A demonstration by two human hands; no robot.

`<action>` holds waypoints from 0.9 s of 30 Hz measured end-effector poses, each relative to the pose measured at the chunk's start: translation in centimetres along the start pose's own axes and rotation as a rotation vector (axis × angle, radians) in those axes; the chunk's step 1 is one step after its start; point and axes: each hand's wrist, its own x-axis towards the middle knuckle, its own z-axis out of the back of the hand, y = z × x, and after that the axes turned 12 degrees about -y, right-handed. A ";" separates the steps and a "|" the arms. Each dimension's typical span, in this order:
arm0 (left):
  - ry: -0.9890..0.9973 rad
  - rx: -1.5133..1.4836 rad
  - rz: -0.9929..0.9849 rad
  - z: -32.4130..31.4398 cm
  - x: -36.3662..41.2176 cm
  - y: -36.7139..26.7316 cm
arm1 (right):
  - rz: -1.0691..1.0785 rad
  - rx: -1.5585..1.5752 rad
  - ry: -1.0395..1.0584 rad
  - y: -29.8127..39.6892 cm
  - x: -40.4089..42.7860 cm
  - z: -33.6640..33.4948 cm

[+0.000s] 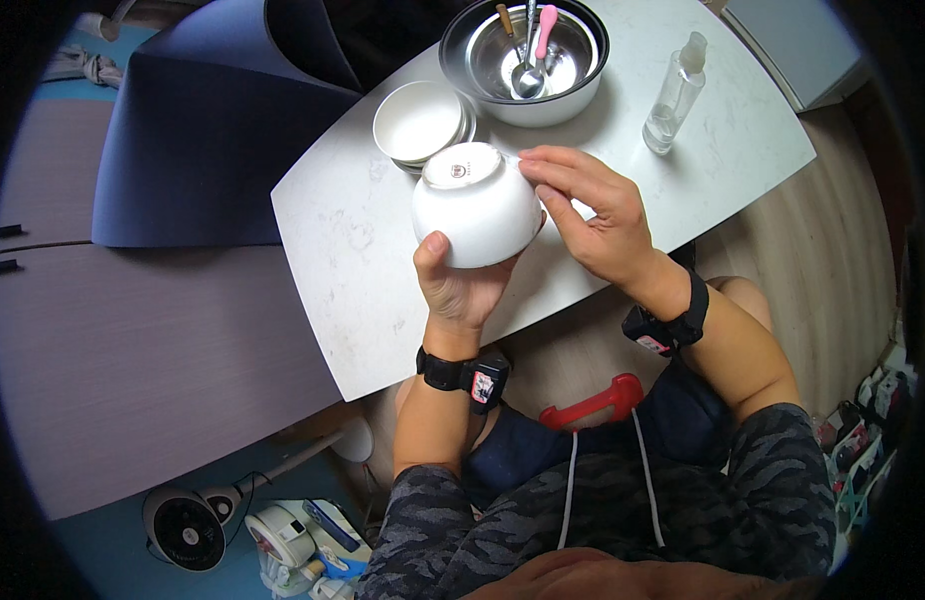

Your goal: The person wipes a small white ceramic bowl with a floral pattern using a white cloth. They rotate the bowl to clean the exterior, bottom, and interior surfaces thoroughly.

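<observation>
My left hand point(466, 281) grips a white ceramic bowl point(481, 217) from below, tilted so its foot and the printed mark on its base face the camera. At the bowl's right side is my right hand point(594, 210), fingers extended, fingertips at or close to the foot; whether they touch or hold something thin is hard to tell. Just behind, a small stack of white bowls point(417, 124) stands on the white table point(320, 247). Farther back, a large basin point(537, 112) with a dark rim holds a metal bowl point(481, 52), in which spoons point(528, 81) lie, one with a pink handle.
A clear spray bottle point(672, 97) stands at the table's right. A dark blue folded sheet point(185, 150) rests on the wooden surface point(170, 337) at left. A fan point(185, 529) is at lower left. A red plastic object point(597, 401) is between the legs.
</observation>
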 end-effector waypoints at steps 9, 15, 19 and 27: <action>-0.060 0.016 -0.037 0.5 0.4 0.1 | 0.107 -0.092 0.000 0.3 -0.4 -0.7; -0.098 -0.008 -0.048 0.8 0.6 0.3 | 0.291 -0.152 0.095 1.0 -0.7 -0.5; -0.078 0.007 -0.087 0.5 1.0 0.4 | 0.423 -0.224 0.230 2.0 -1.6 -0.8; -0.172 -0.001 -0.064 0.5 1.0 0.6 | 0.546 0.005 0.358 2.6 -3.6 -1.1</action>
